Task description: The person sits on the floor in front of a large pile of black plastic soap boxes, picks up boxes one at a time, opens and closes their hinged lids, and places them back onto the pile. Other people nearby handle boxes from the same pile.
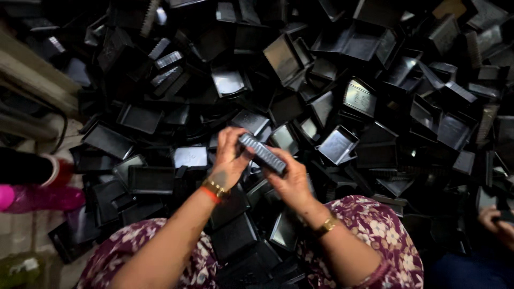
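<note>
Both hands meet over a deep heap of black plastic trays that covers nearly the whole floor in view. The left hand and the right hand together hold one narrow black ribbed piece, which lies slanted between them just above the pile, roughly at the heap's near edge and in front of the person's knees. The left fingers are curled closed around its upper-left end; the right hand cups it from below, thumb pressed against its lower-right end (the right fingertips are hidden beneath the piece). Each wrist carries a gold-coloured bangle, and the lap is covered by maroon flowered cloth. At the far left edge a pink bottle lies on the bare floor beside the heap. Another person's hand shows at the right edge, well apart.
</note>
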### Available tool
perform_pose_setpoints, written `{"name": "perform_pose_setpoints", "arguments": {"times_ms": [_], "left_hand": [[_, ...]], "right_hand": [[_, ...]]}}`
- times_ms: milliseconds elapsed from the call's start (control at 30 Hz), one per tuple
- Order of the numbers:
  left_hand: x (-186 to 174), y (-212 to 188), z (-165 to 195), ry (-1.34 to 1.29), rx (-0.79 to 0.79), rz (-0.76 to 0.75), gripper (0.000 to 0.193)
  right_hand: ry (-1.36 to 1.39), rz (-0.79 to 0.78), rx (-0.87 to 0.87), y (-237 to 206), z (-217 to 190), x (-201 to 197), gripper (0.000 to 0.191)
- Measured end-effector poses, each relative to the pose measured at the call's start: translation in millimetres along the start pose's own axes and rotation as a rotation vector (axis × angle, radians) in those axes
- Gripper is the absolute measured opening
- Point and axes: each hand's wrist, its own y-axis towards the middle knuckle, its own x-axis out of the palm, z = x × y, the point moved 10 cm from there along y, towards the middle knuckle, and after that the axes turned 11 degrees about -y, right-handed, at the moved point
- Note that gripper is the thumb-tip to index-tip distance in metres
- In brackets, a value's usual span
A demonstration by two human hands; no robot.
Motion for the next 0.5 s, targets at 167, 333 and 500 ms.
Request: {"name": "perform_pose_setpoints", "arguments": {"times_ms": [167, 333, 500], "left_hand": [[-15.1, 7.0, -17.1, 0.586, -0.139, 0.019, 0.06], [-2.3, 19.5, -28.3, 0.438, -0.23, -0.065, 0.057], [-114.2, 42.5, 25.9, 0.973, 0.012, 0.178, 0.049]], "right_hand": [[0.282, -0.049, 0.012, 15.5, 19.8, 3.8, 0.042], [0.302, 0.068, 0.121, 18.8, 21.5, -14.0, 0.033], [0.005, -0.94, -0.123, -43.9, -36.6, 18.5, 0.039]]}}
